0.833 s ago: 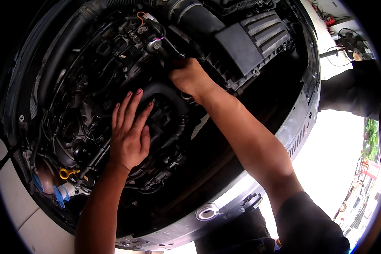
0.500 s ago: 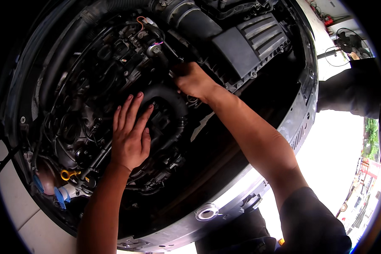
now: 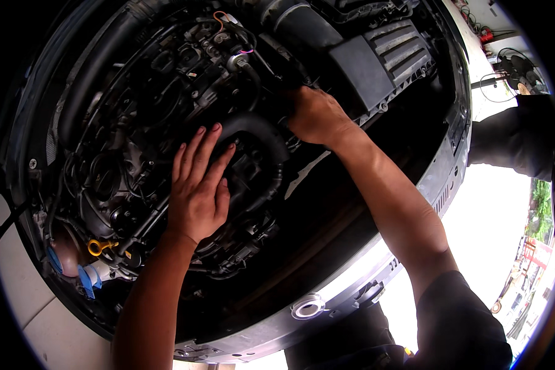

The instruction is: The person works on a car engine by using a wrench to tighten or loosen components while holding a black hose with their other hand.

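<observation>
In an open engine bay, my left hand (image 3: 198, 200) lies with its fingers stretched out over the dark engine (image 3: 157, 105). Its fingertips are beside a thick black curved hose (image 3: 270, 137). Farther right, my right hand (image 3: 319, 116) is closed, reaching down between that hose and the black air filter box (image 3: 362, 69). Its fingers are in deep shadow, so whatever they grip cannot be made out. A silver round fitting (image 3: 237, 61) with a pink clip sits left of and beyond this hand.
A yellow dipstick loop (image 3: 97, 247) and a blue cap (image 3: 90, 281) stand at the lower left. The metal front crossmember (image 3: 342, 290) curves along the near side. At the right are a fan (image 3: 517, 69) and a dark-clothed limb (image 3: 512, 143), apparently another person's.
My right hand has moved to the right, a little closer to the air filter box. The whole engine bay has shifted slightly rightward in view. My left hand stays spread.
</observation>
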A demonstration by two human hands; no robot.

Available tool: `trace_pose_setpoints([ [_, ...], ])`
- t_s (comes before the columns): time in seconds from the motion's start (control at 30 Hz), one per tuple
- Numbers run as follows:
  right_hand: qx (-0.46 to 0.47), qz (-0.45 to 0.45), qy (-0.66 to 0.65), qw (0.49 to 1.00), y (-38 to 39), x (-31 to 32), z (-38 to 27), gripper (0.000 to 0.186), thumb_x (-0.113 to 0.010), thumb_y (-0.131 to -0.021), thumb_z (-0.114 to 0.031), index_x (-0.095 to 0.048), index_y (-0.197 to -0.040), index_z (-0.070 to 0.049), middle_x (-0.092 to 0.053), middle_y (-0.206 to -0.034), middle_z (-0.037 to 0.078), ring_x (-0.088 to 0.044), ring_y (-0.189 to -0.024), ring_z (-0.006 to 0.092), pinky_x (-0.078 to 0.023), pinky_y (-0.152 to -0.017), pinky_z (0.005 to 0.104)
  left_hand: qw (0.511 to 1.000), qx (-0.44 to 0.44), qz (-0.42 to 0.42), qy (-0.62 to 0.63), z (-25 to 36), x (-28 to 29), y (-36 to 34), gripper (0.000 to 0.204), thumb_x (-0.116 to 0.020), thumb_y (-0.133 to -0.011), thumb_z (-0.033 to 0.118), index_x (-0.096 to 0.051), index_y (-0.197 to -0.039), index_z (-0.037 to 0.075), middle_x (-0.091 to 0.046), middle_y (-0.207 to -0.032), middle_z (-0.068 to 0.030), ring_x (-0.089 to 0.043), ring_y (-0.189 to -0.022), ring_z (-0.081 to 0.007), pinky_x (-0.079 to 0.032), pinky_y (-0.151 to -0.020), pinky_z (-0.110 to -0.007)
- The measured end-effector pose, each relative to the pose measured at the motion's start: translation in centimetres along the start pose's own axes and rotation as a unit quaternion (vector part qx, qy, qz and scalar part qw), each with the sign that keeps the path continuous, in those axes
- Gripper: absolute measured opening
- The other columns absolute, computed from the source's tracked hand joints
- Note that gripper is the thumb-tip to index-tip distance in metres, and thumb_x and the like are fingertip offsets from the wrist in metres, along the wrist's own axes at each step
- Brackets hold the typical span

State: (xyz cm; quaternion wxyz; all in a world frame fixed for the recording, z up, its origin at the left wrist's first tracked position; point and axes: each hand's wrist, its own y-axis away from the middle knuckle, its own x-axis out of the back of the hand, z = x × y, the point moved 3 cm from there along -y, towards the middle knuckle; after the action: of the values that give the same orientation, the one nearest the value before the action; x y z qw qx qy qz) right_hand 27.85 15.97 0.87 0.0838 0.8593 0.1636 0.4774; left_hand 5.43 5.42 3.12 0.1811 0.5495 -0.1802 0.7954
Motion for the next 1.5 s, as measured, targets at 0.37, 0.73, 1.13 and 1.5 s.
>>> trace_pose_setpoints([
  [0.37,0.010,0.010,0.114,0.993,-0.5,-0.3,-3.1,0.017,-0.058,-0.086,-0.001,-0.072,-0.096,0.002,-0.073,-0.100,0.020,-0.071,-0.098,0.0325,-0.059,-0.085,0.0379,1.000,-0.003,0.004,-0.010,0.1,0.0,-0.2,0.057,-0.050,-0.084,0.003,-0.054,-0.140,0.009,-0.031,-0.159,-0.0158,-0.028,-0.148,-0.0376,-0.019,-0.119,-0.058],
  [0.73,0.066,-0.010,0.076,0.995,-2.4,-0.2,-2.3,0.018,-0.061,-0.082,0.002,-0.071,-0.096,0.002,-0.069,-0.107,0.027,-0.070,-0.100,0.0388,-0.059,-0.086,0.0411,1.000,-0.005,-0.003,-0.026,0.2,0.3,-0.2,0.055,-0.048,-0.086,0.005,-0.053,-0.141,0.007,-0.031,-0.159,-0.0172,-0.028,-0.147,-0.0392,-0.018,-0.119,-0.057],
  [1.13,-0.027,-0.038,-0.009,0.999,1.7,2.0,0.9,0.028,-0.065,-0.084,-0.013,-0.069,-0.105,0.004,-0.070,-0.097,0.025,-0.068,-0.099,0.0376,-0.054,-0.088,0.0432,1.000,0.001,-0.006,-0.019,0.2,0.0,-0.1,0.056,-0.049,-0.085,0.003,-0.053,-0.141,0.008,-0.030,-0.160,-0.0150,-0.026,-0.148,-0.0378,-0.018,-0.120,-0.058],
  [1.5,0.034,0.043,-0.025,0.998,2.5,1.6,-0.2,0.038,-0.057,-0.082,-0.007,-0.068,-0.118,-0.004,-0.071,-0.095,0.024,-0.068,-0.098,0.0366,-0.053,-0.090,0.0431,1.000,0.000,-0.008,-0.023,0.2,0.0,-0.1,0.056,-0.048,-0.085,0.006,-0.053,-0.141,0.008,-0.029,-0.160,-0.0160,-0.026,-0.148,-0.0384,-0.017,-0.120,-0.058],
])
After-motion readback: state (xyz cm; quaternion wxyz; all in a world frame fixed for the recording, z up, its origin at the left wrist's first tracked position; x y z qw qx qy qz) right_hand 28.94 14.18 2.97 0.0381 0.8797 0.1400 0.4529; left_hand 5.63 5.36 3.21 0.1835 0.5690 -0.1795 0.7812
